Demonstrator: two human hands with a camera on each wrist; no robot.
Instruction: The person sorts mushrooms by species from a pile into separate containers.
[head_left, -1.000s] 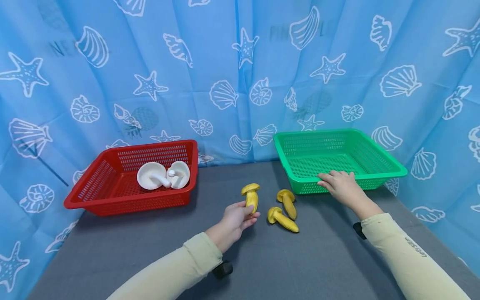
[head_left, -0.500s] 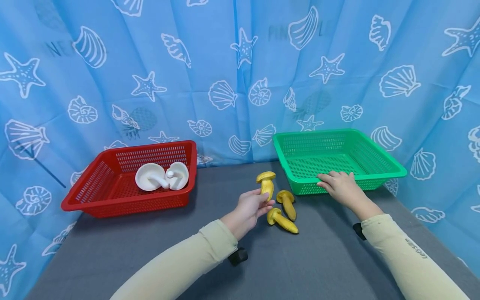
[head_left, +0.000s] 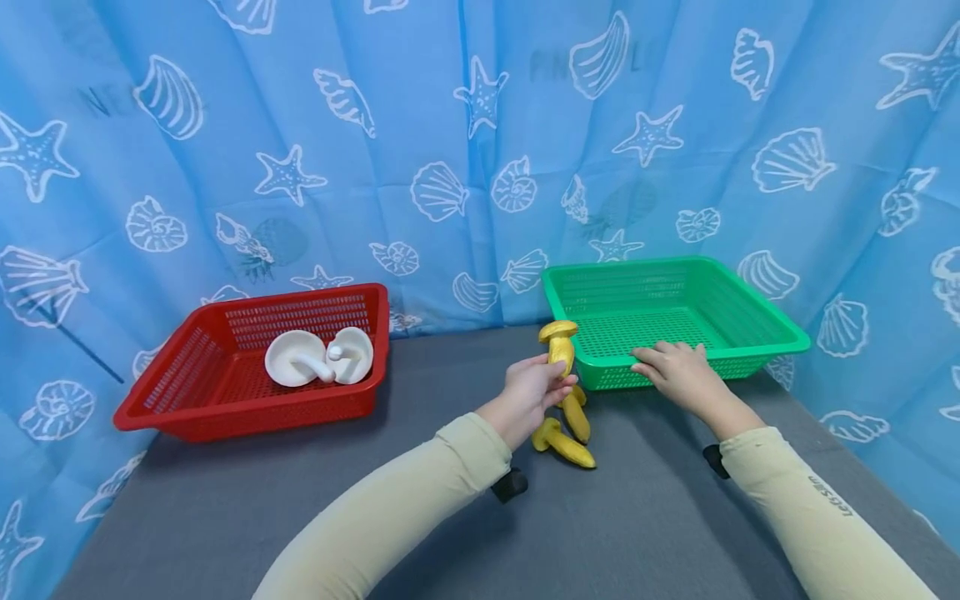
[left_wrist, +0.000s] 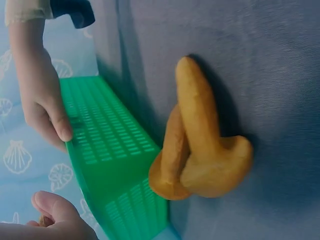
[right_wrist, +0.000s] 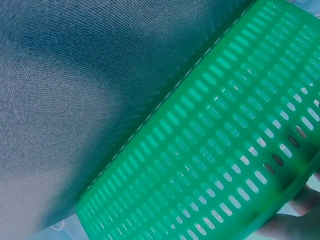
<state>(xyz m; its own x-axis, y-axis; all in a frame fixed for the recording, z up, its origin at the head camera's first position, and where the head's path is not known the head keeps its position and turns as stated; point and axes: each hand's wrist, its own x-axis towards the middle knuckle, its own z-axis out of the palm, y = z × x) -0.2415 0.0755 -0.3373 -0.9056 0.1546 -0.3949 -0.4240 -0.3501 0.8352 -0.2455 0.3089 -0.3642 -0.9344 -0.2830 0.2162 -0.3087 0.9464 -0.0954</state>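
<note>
My left hand (head_left: 553, 382) grips the stem of a yellow mushroom (head_left: 558, 343) and holds it upright in the air, just left of the green basket (head_left: 757, 312). Two more yellow mushrooms (head_left: 567, 432) lie crossed on the grey table below it. The left wrist view shows this pair (left_wrist: 200, 145) lying close to the basket wall (left_wrist: 110, 150). My right hand (head_left: 670, 368) holds the basket's front rim, with its fingers curled over the edge and its thumb (left_wrist: 60, 127) on the outer wall. The right wrist view shows the basket's mesh wall (right_wrist: 225, 150).
A red basket (head_left: 187, 367) stands at the left of the table with two white mushrooms (head_left: 318, 357) in it. A blue curtain printed with shells hangs behind and at both sides. Bare grey table (head_left: 420, 392) lies between the baskets.
My left hand has carried the yellow mushroom up and to the right, from the middle of the table to the green basket's left corner. The right hand has stayed on the rim.
</note>
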